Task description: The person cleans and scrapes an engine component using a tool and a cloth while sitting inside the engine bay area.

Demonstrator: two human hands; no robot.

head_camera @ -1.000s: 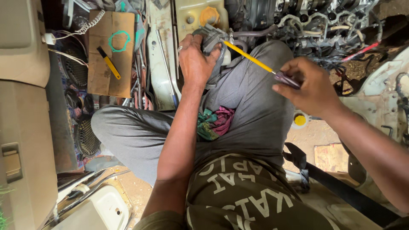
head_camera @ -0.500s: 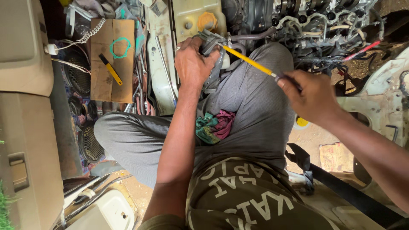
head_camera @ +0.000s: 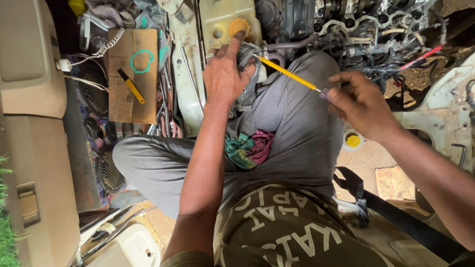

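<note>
I sit cross-legged in grey trousers. My left hand (head_camera: pixel 225 76) grips a grey metal part (head_camera: pixel 250 59) resting on my knee. My right hand (head_camera: pixel 361 104) holds the end of a thin yellow-shafted tool (head_camera: pixel 287 73) whose tip points into that metal part. A multicoloured rag (head_camera: pixel 247 148) lies in my lap between the legs.
A cream fluid tank with a yellow cap (head_camera: pixel 239 25) and an engine with wiring (head_camera: pixel 366 29) sit ahead. At left a cardboard piece (head_camera: pixel 129 99) carries a green gasket (head_camera: pixel 142 60) and a yellow-handled tool (head_camera: pixel 131 86). A small yellow-topped cap (head_camera: pixel 353 141) lies on the ground at right.
The view has shifted down and right slightly. My left hand has spread its fingers more over the metal part, and my right hand has drawn the yellow tool slightly back.
</note>
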